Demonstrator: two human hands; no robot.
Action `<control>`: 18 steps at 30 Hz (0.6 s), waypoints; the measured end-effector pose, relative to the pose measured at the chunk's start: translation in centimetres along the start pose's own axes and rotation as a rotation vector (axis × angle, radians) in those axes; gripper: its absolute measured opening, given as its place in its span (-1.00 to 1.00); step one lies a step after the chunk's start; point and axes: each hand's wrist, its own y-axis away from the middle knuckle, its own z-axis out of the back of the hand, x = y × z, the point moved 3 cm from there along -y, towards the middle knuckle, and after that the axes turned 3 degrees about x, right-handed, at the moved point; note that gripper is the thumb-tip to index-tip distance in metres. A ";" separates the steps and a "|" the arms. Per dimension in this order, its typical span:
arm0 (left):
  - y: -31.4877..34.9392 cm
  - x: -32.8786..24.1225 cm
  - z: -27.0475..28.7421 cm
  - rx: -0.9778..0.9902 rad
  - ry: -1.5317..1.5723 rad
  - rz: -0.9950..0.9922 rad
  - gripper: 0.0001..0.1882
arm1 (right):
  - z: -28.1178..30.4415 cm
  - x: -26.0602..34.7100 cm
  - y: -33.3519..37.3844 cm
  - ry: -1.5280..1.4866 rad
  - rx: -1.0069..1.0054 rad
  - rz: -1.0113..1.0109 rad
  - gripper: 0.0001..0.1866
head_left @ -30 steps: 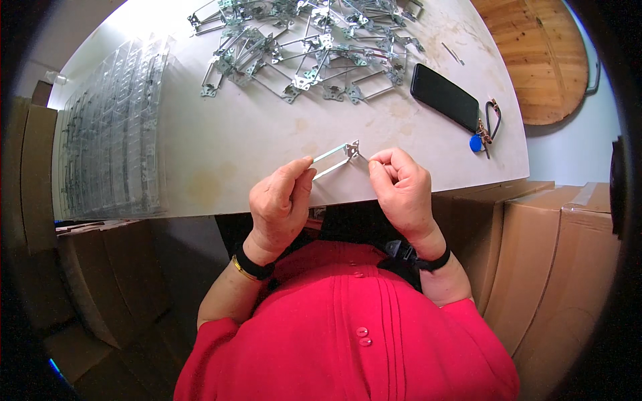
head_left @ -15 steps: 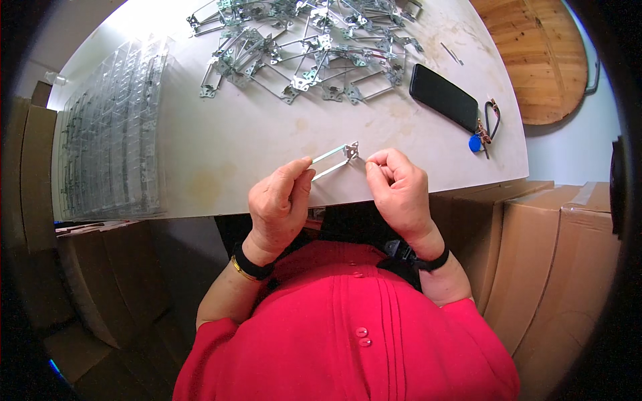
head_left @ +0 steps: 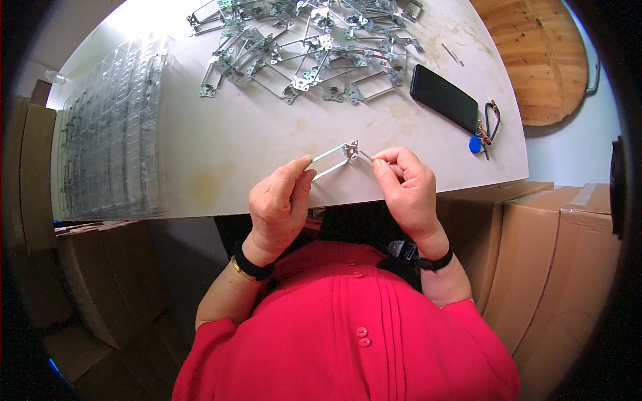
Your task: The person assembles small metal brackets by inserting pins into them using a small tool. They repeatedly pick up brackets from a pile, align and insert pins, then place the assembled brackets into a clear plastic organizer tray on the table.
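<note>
My left hand (head_left: 277, 200) pinches the near ends of a small metal bracket with two parallel rods (head_left: 328, 154), holding it just above the table's front edge. The bracket's flat, notched plate (head_left: 352, 151) points away to the right, toward my other hand. Between the thumb and forefinger of my right hand (head_left: 409, 190) is a thin metal pin (head_left: 365, 156), its free tip close beside the plate. Whether the pin touches the plate I cannot tell. The held rod ends are covered by my left fingertips.
A heap of similar metal brackets (head_left: 307, 50) spreads over the far table (head_left: 234, 147). Stacked clear plastic trays (head_left: 114, 127) stand at left. A black phone (head_left: 444, 98) with a strap and blue tag lies at right, near loose pins (head_left: 453, 53). Cardboard boxes (head_left: 521, 247) flank the table.
My right hand has drawn slightly right, away from the bracket, and more of the pin shows between its fingers and the plate. My left hand and the bracket have hardly moved.
</note>
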 end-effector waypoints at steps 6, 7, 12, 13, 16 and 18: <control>0.1 0.2 0.0 0.008 0.017 0.010 -0.71 | 2.3 -1.6 -0.7 -0.005 -0.073 0.035 -0.93; 0.1 0.2 0.0 0.018 0.007 0.013 -0.71 | 2.7 -2.0 -0.8 -0.019 -0.085 0.037 -0.93; -0.1 -0.2 0.2 0.062 -0.033 0.036 -0.68 | 3.7 -2.5 -1.1 -0.121 -0.094 0.025 -0.93; -0.1 -0.2 0.2 0.049 -0.029 0.028 -0.66 | 3.7 -2.6 -1.1 -0.166 -0.082 0.020 -0.93; 0.1 -0.2 0.0 0.008 -0.020 0.002 -0.61 | 3.5 -3.1 -1.4 -0.143 -0.079 0.050 -0.92; -0.1 -0.2 -0.1 -0.023 -0.022 -0.021 -0.58 | 3.4 -3.0 -1.4 -0.132 -0.079 0.067 -0.93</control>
